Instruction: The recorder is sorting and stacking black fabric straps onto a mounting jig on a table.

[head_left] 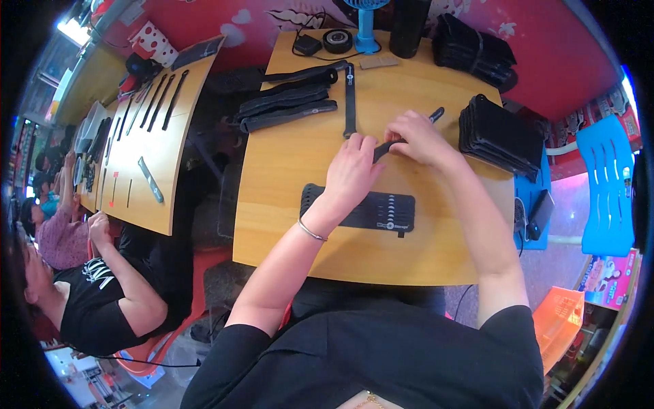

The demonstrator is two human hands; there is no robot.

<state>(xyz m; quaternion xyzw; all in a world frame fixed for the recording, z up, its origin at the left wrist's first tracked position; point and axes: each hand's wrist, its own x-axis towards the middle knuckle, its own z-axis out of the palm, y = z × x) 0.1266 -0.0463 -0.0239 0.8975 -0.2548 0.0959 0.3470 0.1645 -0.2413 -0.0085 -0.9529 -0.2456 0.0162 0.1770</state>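
Note:
A narrow black strap [383,150] is stretched between my two hands above the middle of the table, its rounded tip sticking out past the right hand. My left hand [351,170] is closed on the near end. With bent fingers, my right hand [414,138] pinches it farther along. Partly under my left forearm lies a flat black slotted panel [368,210] with a row of pale marks and white printing. Another black strap [350,102] lies lengthwise on the table, just beyond my left hand.
Folded black straps [286,105] lie at the left; a stack of black panels [501,135] stands at the right edge. At the back are a tied black bundle [473,51], a blue fan [366,31] and a tape roll [338,41]. A person [102,293] sits at the left table.

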